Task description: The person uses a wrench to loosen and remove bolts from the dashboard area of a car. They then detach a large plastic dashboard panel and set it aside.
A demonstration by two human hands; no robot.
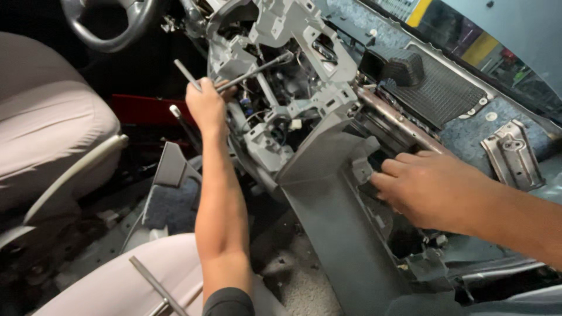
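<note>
Here, hands (206, 105) on dashboard frame (316, 64)

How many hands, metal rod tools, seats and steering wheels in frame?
Hands: 2, left hand, right hand
Metal rod tools: 2, T-handle wrench, loose rod
Seats: 2, driver seat, near seat
Steering wheels: 1, steering wheel
Total: 7

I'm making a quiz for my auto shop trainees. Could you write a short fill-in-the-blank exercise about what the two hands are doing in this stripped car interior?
1. The left hand grips a long metal ____ that reaches into the grey dashboard frame.
2. The right hand rests on the dark plastic ____ panel.
3. The ____ wheel shows at the top left.

Missing words: rod; console; steering
</note>
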